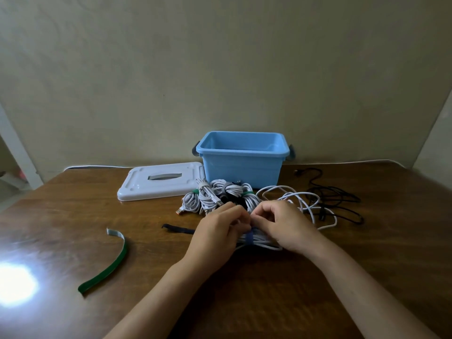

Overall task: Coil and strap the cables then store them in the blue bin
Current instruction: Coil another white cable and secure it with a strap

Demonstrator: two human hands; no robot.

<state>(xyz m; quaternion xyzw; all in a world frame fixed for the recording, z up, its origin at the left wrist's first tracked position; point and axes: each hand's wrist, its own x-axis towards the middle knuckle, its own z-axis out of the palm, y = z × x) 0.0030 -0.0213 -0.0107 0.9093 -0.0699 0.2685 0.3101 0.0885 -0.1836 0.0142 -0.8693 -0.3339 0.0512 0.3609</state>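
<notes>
My left hand (216,231) and my right hand (283,223) meet over a coiled white cable (261,241) at the table's middle. A blue strap (249,238) is wrapped round this coil, and both hands pinch it with curled fingers. Behind the hands lies a pile of several strapped white coils (215,196). The open blue bin (241,157) stands at the back with nothing visible inside. To the right lie a loose white cable (293,194) and a loose black cable (340,199).
The bin's white lid (159,183) lies flat left of the bin. A green strap (110,263) curls on the table at the left. A dark blue strap (178,228) lies just left of my left hand. A bright glare spot sits at the left edge.
</notes>
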